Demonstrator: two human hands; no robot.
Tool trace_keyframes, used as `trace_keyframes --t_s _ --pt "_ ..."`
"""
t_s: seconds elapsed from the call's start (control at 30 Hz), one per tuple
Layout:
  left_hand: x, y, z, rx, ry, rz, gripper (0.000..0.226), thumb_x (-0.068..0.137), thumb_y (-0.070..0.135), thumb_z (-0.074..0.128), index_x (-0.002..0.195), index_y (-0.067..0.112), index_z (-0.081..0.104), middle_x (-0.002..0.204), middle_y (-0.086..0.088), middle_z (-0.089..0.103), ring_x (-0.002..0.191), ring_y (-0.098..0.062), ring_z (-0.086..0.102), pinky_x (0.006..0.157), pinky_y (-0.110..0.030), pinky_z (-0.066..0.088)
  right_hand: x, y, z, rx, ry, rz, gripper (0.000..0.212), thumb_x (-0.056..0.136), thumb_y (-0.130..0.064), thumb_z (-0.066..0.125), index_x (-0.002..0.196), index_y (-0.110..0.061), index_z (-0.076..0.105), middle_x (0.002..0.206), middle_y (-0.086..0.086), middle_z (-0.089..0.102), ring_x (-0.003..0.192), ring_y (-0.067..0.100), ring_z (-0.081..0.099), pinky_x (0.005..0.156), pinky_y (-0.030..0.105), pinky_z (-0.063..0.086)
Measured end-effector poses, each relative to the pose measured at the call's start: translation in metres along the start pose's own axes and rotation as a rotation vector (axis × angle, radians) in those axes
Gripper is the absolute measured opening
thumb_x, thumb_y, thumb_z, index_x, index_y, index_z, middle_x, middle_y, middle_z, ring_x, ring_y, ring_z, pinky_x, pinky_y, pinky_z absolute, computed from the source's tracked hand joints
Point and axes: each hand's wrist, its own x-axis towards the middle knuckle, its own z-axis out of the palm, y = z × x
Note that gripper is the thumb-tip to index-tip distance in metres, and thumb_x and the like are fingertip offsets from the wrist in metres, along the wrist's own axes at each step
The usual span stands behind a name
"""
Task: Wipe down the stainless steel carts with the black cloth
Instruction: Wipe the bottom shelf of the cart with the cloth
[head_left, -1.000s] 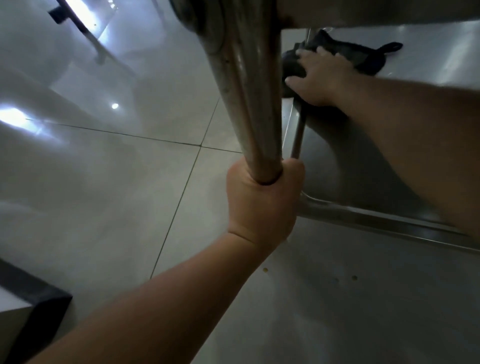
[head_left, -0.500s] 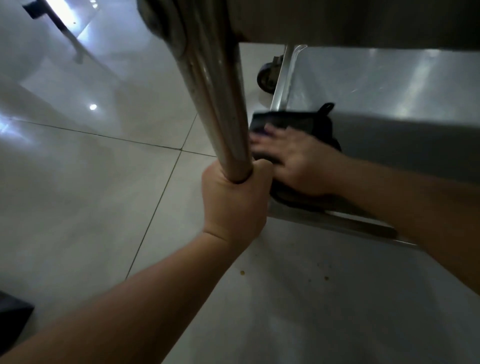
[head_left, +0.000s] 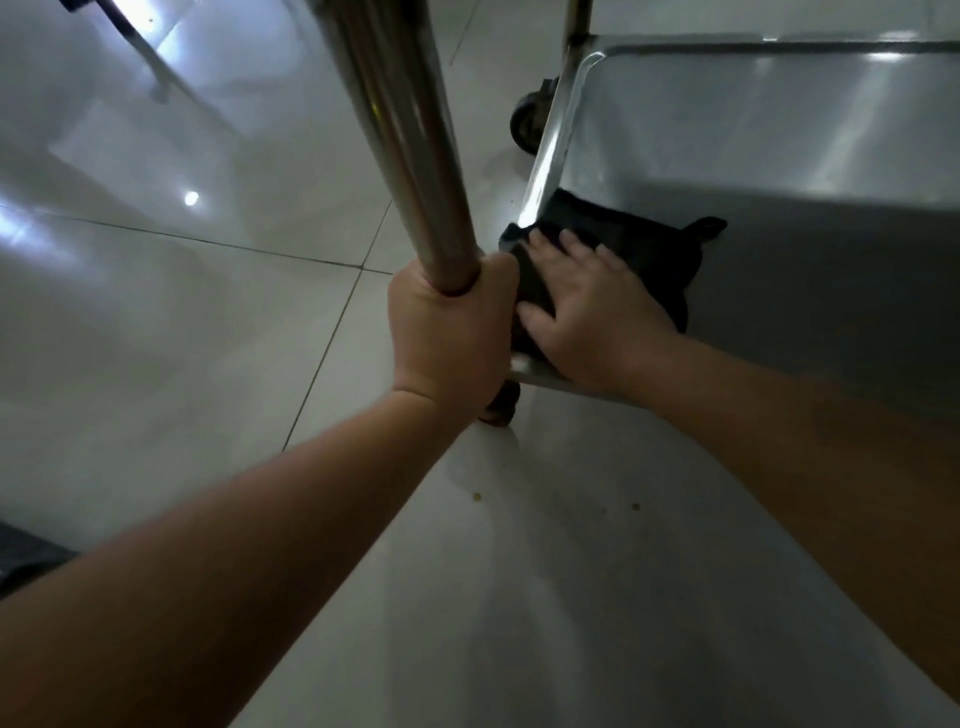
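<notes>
- A shiny stainless steel cart shelf (head_left: 779, 130), shaped like a flat tray with a low raised rim, fills the upper right of the frame.
- The only thing lying in this tray is a soft black cloth (head_left: 623, 244). It sits in the tray's near left corner, close to the middle of the frame, and one edge lies up against the left rim.
- A small black loop (head_left: 706, 227) sticks out from the cloth's right side.
- The right hand (head_left: 587, 306) lies flat on the black cloth with its fingers straight and spread, pressing the cloth down on the shelf. It does not curl round the cloth.
- The left hand (head_left: 449, 332) is clenched tight round a thick, round, shiny metal cart leg (head_left: 400, 124). This leg runs from the top middle of the frame down into the fist.
- The two hands are just beside each other at the corner of the shelf.
- A small black cart wheel (head_left: 527, 122) shows at the top middle, left of the tray's rim. Another dark wheel (head_left: 501, 405) peeks out just below the left hand.
- The floor (head_left: 156, 338) is made of big, pale, glossy tiles with thin dark lines between them. Bright lights shine back off it in the upper left of the frame.
- No words or labels can be read anywhere.
</notes>
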Motion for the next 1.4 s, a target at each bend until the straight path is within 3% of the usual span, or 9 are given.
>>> trace_keyframes --t_s 0.1,0.23,0.47,0.6,0.73,0.83,0.93,1.03,1.4 --pt "-0.004 0.002 0.002 0.053 0.035 0.002 0.019 0.074 0.023 0.063 0.056 0.024 0.057 0.055 0.000 0.055 0.057 -0.023 0.054 0.061 -0.045 0.052 -0.035 0.005 0.001 -0.047 0.013 -0.091 0.074 0.102 -0.058 0.034 0.165 -0.023 0.017 0.171 -0.004 0.023 0.158 0.013 0.012 0.127 0.033 0.002" --pt "-0.008 0.005 0.000 0.203 0.072 0.023 0.036 0.080 0.026 0.062 0.084 -0.009 0.056 0.073 -0.020 0.058 0.067 -0.019 0.055 0.065 -0.040 0.051 -0.065 0.027 -0.004 -0.145 -0.037 -0.240 0.086 0.094 -0.076 0.034 0.164 -0.026 0.025 0.169 -0.009 0.027 0.158 0.010 0.014 0.129 0.037 0.010" --pt "-0.032 -0.011 -0.015 0.572 0.110 -0.178 0.048 0.085 0.051 0.076 0.114 0.024 0.050 0.115 0.001 0.050 0.090 -0.008 0.053 0.060 -0.020 0.047 -0.106 0.082 -0.013 -0.162 -0.030 -0.291 0.069 0.100 -0.054 0.053 0.162 -0.035 0.031 0.168 -0.015 0.025 0.158 0.013 0.017 0.128 0.039 0.014" --pt "-0.081 -0.037 -0.007 0.812 -0.147 -0.497 0.022 0.093 0.036 0.072 0.099 0.021 0.058 0.090 -0.004 0.065 0.075 -0.020 0.061 0.053 -0.031 0.046 -0.131 0.115 -0.024 -0.146 -0.026 -0.270 0.068 0.100 -0.053 0.056 0.162 -0.036 0.031 0.168 -0.016 0.024 0.158 0.012 0.015 0.128 0.037 0.011" --pt "-0.100 -0.030 0.038 0.984 -0.404 -0.052 0.011 0.094 0.039 0.064 0.097 0.033 0.055 0.086 0.009 0.062 0.075 -0.012 0.061 0.062 -0.029 0.048 -0.158 0.145 -0.037 -0.118 -0.012 -0.251 0.066 0.101 -0.050 0.056 0.161 -0.035 0.034 0.168 -0.017 0.025 0.158 0.011 0.015 0.127 0.034 0.009" --pt "-0.107 -0.025 0.073 1.012 -0.506 0.316 0.037 0.093 0.048 0.054 0.126 0.030 0.052 0.123 0.008 0.054 0.114 -0.016 0.055 0.099 -0.036 0.048 -0.180 0.170 -0.047 -0.121 -0.022 -0.233 0.066 0.101 -0.051 0.057 0.161 -0.037 0.033 0.167 -0.021 0.021 0.158 0.007 0.011 0.127 0.033 0.007" --pt "-0.112 -0.031 0.103 1.119 -0.633 0.406 0.077 0.095 0.062 0.039 0.163 0.031 0.023 0.170 0.006 0.022 0.160 -0.015 0.014 0.127 -0.038 0.012 -0.202 0.201 -0.063 -0.096 -0.044 -0.213 0.068 0.099 -0.054 0.058 0.160 -0.039 0.033 0.166 -0.024 0.020 0.157 0.003 0.006 0.127 0.031 0.006" --pt "-0.116 -0.047 0.126 1.262 -0.741 0.494 0.089 0.100 0.069 0.028 0.169 0.030 -0.012 0.175 0.009 -0.019 0.158 -0.007 -0.027 0.125 -0.030 -0.015 -0.225 0.232 -0.077 -0.096 -0.075 -0.195 0.069 0.099 -0.057 0.055 0.161 -0.041 0.030 0.167 -0.025 0.018 0.157 0.001 0.002 0.128 0.032 0.005" --pt "-0.154 -0.062 0.190 1.342 -0.880 0.717 0.090 0.103 0.070 0.022 0.167 0.023 -0.021 0.171 0.004 -0.032 0.157 -0.012 -0.032 0.126 -0.036 -0.016 -0.303 0.326 -0.109 -0.113 -0.052 -0.115 0.070 0.095 -0.068 0.039 0.160 -0.045 0.029 0.166 -0.028 0.016 0.157 -0.002 0.000 0.127 0.034 0.009"
